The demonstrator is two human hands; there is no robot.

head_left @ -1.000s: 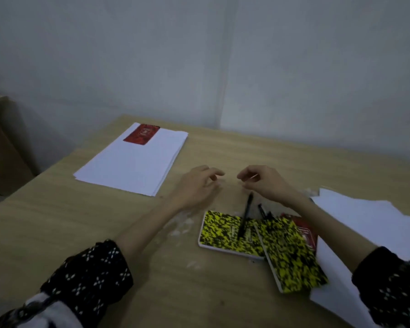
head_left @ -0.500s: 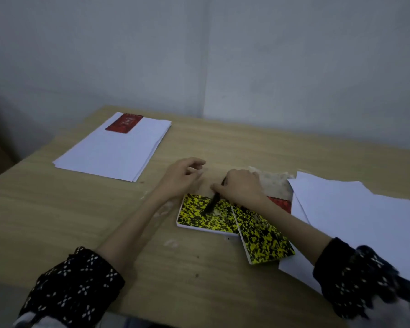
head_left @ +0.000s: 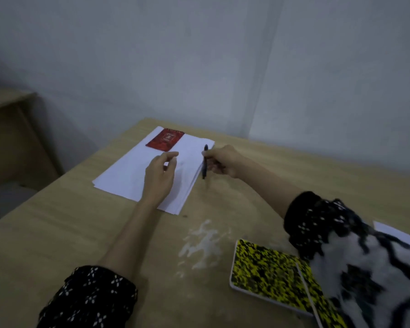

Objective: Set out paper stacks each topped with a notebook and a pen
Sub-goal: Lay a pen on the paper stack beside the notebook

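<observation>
From the head view, your right hand (head_left: 223, 162) pinches the black pen (head_left: 204, 162) just off the right edge of the paper stack (head_left: 137, 176) at the table's (head_left: 57, 233) far-left corner, while your left hand (head_left: 160, 176) hovers over the sheets, loosely curled and empty. Lay the pen flat on the red notebook (head_left: 165, 139) at the stack's far end, so it can't roll; the yellow notebooks (head_left: 270, 278) wait at the near right edge.

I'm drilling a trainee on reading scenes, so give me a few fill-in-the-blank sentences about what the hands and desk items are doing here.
1. The right hand grips a black ____ beside the paper stack.
2. The notebook lying at the far end of that stack has a ____ cover.
3. The left hand hovers over the stack and holds ____.
4. The notebook near the person, on the table, is patterned black and ____.

Missing words: pen; red; nothing; yellow
</observation>
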